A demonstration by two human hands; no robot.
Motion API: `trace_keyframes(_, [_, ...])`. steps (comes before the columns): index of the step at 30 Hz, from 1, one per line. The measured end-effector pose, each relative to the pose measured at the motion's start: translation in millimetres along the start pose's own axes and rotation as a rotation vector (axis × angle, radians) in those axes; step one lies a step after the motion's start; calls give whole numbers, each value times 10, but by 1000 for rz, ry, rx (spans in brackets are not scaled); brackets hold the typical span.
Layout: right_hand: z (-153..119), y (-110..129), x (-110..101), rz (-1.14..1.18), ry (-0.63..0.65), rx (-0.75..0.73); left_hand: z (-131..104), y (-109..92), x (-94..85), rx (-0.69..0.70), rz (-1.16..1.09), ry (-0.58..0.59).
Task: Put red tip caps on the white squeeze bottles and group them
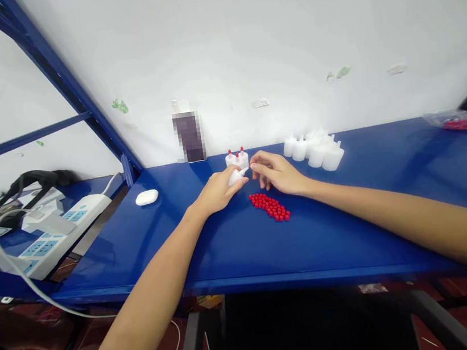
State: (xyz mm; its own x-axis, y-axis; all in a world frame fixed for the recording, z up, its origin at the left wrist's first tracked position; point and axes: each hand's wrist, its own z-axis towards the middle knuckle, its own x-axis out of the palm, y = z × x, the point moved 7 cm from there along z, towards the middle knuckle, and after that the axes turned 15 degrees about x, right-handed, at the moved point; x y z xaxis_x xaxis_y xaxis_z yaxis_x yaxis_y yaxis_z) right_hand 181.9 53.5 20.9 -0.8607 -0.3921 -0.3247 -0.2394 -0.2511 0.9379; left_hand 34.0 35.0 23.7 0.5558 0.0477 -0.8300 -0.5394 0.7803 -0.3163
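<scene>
Bottle (234, 177) sits gripped in the left hand (218, 191), tilted, its nozzle (244, 171) pointing rightward at the right hand (277, 173), whose curled fingers I see just beside the tip (holding something or not, I cannot tell); red caps (270, 207) lie nearer that right hand.

Left hand (219, 190) near curled right hand (276, 171)

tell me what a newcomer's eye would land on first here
Likely the bright red caps spread on the blue table. Behind them, the left hand holds a white bottle, its nozzle toward the right hand. More white bottles cluster to the right, near the wall.
</scene>
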Motion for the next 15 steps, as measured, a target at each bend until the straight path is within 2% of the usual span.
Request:
trace_keyframes(8, [8,-65,61,-42,51,-19,24,-8,23,-13,68,54])
trace_keyframes(13, [-17,31,35,-305,-68,-104,64,-4,65,-30,189,118])
trace_keyframes(15, [-6,53,33,-346,-66,-105,73,-12,89,-25,233,135])
